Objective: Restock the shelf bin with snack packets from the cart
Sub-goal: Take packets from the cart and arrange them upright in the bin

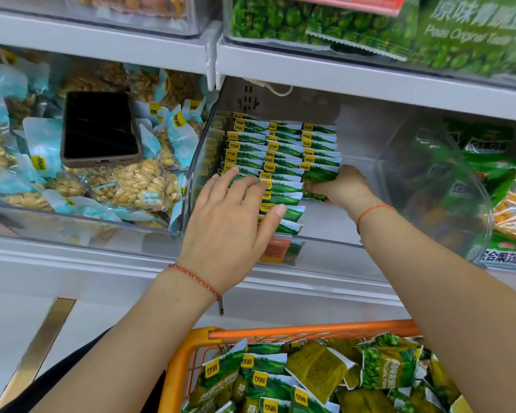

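clear plastic shelf bin (370,162), holding three rows of green pea snack packets (280,153) stood on edge along its left half; the right half of its floor is bare. below it, the orange cart (310,330) carries a loose heap of the same packets (316,374). left hand (230,216), fingers spread and flat, presses on the near ends of the left and middle rows. right hand (340,186) pinches a few packets at the near end of the right row; its fingertips are hidden beneath them. risks, as judged: lifting the left hand may let the leaning rows topple forward; a loose pinch may drop packets flat, breaking the row. a dark phone (100,128) lies on the peanut packs (140,180) in the neighbouring bin and may slide if that bin is knocked.
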